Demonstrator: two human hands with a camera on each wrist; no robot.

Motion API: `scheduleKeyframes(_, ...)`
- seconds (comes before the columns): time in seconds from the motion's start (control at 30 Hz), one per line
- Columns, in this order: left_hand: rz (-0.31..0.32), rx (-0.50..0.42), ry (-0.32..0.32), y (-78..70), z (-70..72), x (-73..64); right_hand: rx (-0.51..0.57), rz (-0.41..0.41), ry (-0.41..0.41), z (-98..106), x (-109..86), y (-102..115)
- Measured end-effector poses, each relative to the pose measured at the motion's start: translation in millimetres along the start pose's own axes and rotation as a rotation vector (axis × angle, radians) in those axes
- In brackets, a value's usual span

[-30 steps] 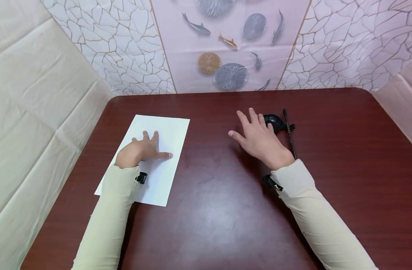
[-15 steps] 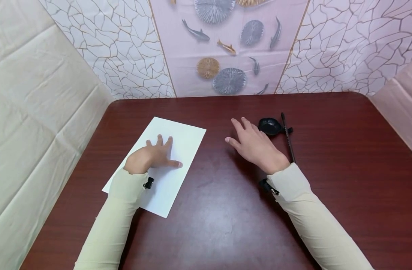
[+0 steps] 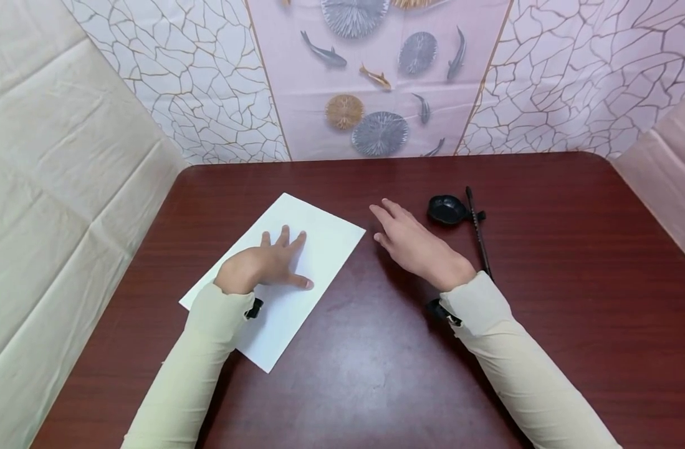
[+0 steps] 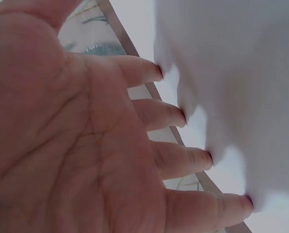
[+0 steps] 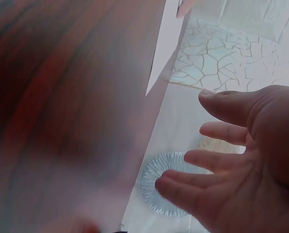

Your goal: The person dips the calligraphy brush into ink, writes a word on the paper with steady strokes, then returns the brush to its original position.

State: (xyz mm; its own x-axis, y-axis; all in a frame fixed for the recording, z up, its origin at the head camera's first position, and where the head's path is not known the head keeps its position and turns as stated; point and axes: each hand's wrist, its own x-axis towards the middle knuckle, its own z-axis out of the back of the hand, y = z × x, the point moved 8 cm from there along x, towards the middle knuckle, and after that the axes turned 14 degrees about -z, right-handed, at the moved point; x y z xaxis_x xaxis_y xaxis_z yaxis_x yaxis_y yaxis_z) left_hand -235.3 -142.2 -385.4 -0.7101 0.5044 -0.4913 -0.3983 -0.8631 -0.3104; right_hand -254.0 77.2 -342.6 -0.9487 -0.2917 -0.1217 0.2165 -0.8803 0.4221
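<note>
A white sheet of paper (image 3: 325,240) lies slanted on the left half of the dark red table. Spread fingertips of my left hand (image 3: 263,265) press on the sheet; in the left wrist view the four fingers (image 4: 183,160) meet the paper with the palm raised. My right hand (image 3: 415,246) is held over the table to the right of the sheet, its fingers straight and holding nothing. Close to the right of that hand sit a small black dish (image 3: 446,209) and a thin black stick (image 3: 478,231), which rests across the dish's short handle.
The polished wooden table (image 3: 348,399) has rounded far corners. A patterned cloth wall (image 3: 207,81) with fish and round motifs stands behind it. Pale fabric panels (image 3: 50,187) flank it on both sides.
My left hand has slid the sheet to the right, and the sheet has turned clockwise. My right hand has shifted slightly left, away from the black dish.
</note>
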Motion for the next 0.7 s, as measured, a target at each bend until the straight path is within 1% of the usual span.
scheduleKeyframes(0.2,-0.044,-0.023,0.022,-15.4,-4.8,1.1,0.002,0.063,0.028,-8,-2.5,11)
scheduleKeyframes(0.3,-0.069,-0.028,0.037,-22.8,-7.7,1.5,0.001,0.106,0.059,-13,-5.2,17)
scheduleKeyframes(0.37,-0.083,-0.015,0.047,-27.3,-9.1,1.9,-0.010,0.128,0.086,-17,-6.8,20)
scheduleKeyframes(0.53,-0.104,0.001,0.057,-35.4,-9.9,1.3,-0.061,0.139,0.144,-25,-8.9,24)
scheduleKeyframes(0.7,-0.131,0.000,0.063,-41.2,-10.0,1.3,-0.121,0.111,0.197,-32,-7.6,23)
